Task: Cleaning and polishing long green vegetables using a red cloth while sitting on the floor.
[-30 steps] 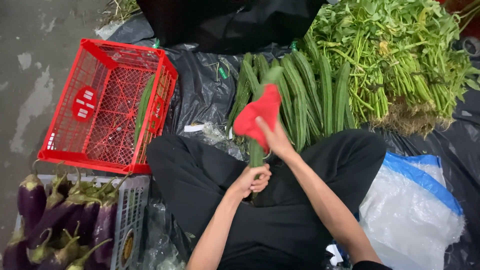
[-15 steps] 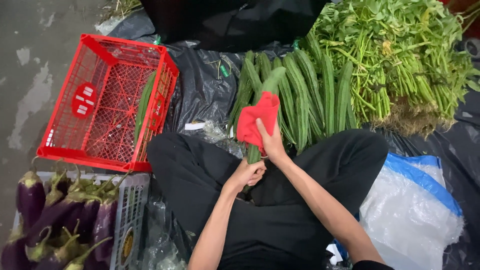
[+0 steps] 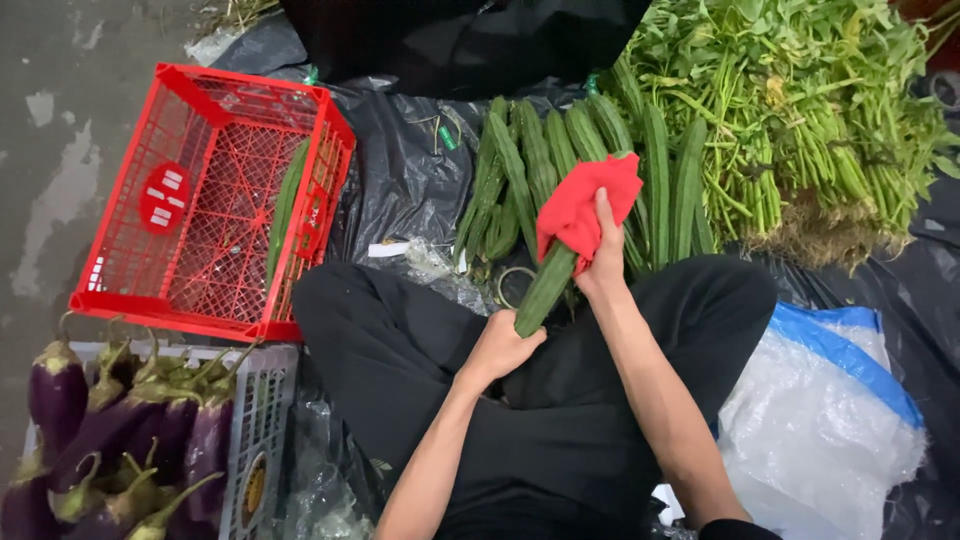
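Black tarp [image 3: 400, 170], one wrapped gourd [image 3: 545, 290]

Left hand [image 3: 503, 347] fisted, right hand [image 3: 603, 262] gripping, forearms converging.

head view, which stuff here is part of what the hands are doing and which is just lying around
In use:
left hand gripping the long green ridged gourd
right hand wiping it with the red cloth

Lying about:
red plastic crate
purple eggplants
pile of green gourds
leafy greens
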